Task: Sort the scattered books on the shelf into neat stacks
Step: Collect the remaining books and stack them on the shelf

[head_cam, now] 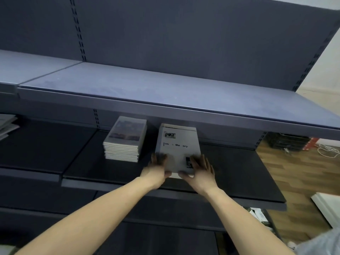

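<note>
Now both hands' grip point(178, 169) holds the white book's point(177, 144) near edge.

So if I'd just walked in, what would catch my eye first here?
Probably the two bare hands, left hand and right hand, gripping the near end of a white book on the dark middle shelf. Just left of it stands a neat stack of books, while the grey shelf above looks bare.
</note>
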Demonstrator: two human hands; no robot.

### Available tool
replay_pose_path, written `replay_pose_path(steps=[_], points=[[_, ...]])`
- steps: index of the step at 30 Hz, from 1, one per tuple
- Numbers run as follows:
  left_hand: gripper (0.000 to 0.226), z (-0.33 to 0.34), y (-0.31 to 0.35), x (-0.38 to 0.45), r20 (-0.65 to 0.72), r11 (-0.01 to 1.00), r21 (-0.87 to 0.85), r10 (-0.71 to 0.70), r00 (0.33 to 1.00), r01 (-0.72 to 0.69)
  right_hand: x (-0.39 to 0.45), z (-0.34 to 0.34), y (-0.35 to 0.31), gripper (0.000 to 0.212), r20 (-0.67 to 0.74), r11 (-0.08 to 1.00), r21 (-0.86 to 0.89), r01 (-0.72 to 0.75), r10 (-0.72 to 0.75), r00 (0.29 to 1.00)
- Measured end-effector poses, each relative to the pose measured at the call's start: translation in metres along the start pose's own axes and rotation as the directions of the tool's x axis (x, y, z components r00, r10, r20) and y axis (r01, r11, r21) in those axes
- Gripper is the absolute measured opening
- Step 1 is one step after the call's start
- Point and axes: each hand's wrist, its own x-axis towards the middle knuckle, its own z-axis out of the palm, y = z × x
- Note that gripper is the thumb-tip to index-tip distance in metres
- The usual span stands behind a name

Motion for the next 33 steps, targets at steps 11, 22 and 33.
replay_pose_path(steps=[11,22,33], points=[[0.069,-0.011,-0.004,0.041,0.083,0.999,-0.009,0.032,0.996,-0.031,0.019,0.013,-0.004,0.066,0.007,0.999,-0.041,0.009,-0.009,1.000],[0.065,-0.006,-0.002,0.037,-0.020,0.997,0.075,-0.002,1.000,0.003,0.023,0.009,-0.013,0.066,0.067,0.989,-0.147,-0.023,0.033,0.997],[0.072,0.009,-0.036,-0.029,-0.255,0.986,0.165,0.006,0.967,0.038,-0.010,0.011,-0.048,0.062,-0.082,0.947,-0.199,0.251,-0.271,0.959]])
